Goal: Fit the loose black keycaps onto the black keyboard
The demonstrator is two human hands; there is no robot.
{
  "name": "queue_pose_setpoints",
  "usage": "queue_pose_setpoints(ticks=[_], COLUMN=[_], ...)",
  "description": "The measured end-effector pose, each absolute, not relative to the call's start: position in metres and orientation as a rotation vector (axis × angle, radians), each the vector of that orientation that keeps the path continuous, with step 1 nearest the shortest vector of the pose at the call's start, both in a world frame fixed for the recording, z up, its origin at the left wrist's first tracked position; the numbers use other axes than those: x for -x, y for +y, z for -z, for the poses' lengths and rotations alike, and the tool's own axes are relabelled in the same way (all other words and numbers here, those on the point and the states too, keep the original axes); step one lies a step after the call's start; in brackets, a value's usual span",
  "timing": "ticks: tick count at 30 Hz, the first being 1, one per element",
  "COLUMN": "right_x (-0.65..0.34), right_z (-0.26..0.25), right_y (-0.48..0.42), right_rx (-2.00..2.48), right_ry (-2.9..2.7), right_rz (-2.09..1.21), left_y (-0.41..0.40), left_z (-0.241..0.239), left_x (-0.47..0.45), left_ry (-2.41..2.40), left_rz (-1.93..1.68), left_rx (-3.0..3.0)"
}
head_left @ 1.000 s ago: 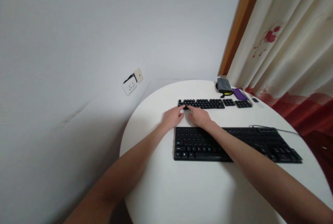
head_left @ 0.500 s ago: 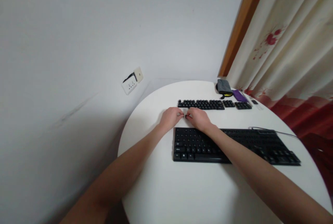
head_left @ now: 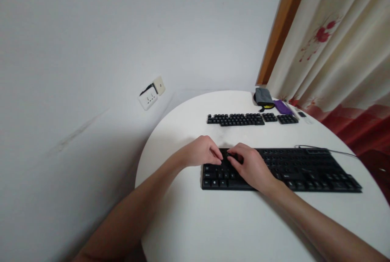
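Observation:
A black keyboard [head_left: 307, 172] lies across the white table, with some keys in its lower rows in place and much of its upper area bare of caps. Over its left end, my left hand [head_left: 203, 151] has thumb and fingers pinched together; whatever they hold is hidden. Beside it, my right hand [head_left: 251, 165] pinches a small black keycap [head_left: 228, 154] against the upper left of the keyboard. Behind both hands, loose black keycaps [head_left: 240, 120] are laid out in rows, with smaller groups to their right.
A round white table [head_left: 189, 221] stands against the wall. At its back right are a grey pouch [head_left: 263, 96], a purple cloth [head_left: 282, 107] and a small black item [head_left: 301, 114]. The keyboard's cable [head_left: 332, 149] trails right. A curtain [head_left: 344, 50] hangs beyond.
Both hands have come back toward me, from the bare table in front of the keycap rows onto the keyboard's left end. The small black keycap has moved with my right hand.

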State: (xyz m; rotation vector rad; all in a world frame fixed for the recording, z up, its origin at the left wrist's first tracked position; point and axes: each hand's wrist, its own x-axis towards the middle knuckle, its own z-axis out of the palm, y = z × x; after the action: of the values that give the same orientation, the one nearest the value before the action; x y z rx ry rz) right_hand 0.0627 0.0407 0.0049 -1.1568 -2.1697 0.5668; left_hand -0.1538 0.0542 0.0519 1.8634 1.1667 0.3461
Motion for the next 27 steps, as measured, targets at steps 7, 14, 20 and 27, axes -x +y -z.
queue_pose_setpoints(ticks=[7,14,20,27], right_x=[-0.059,-0.061,-0.06,-0.062], right_z=[0.004,0.005,0.004,-0.005], right_y=[0.041,0.039,0.04,0.039], right_rx=[1.119,1.112,1.103,0.993], right_ry=[-2.212,-2.222,-2.222,-2.258], right_rz=[-0.625,-0.621,-0.622,-0.697], left_y=[0.056,0.056,0.053,0.049], left_z=[-0.053,-0.048,-0.047,-0.047], left_x=[0.155,0.153,0.149,0.146], left_ry=[1.173,1.146,1.169,1.252], left_rz=[-0.212,-0.18,-0.218,-0.163], left_rx=[-1.918,-1.925,-1.918,-2.041])
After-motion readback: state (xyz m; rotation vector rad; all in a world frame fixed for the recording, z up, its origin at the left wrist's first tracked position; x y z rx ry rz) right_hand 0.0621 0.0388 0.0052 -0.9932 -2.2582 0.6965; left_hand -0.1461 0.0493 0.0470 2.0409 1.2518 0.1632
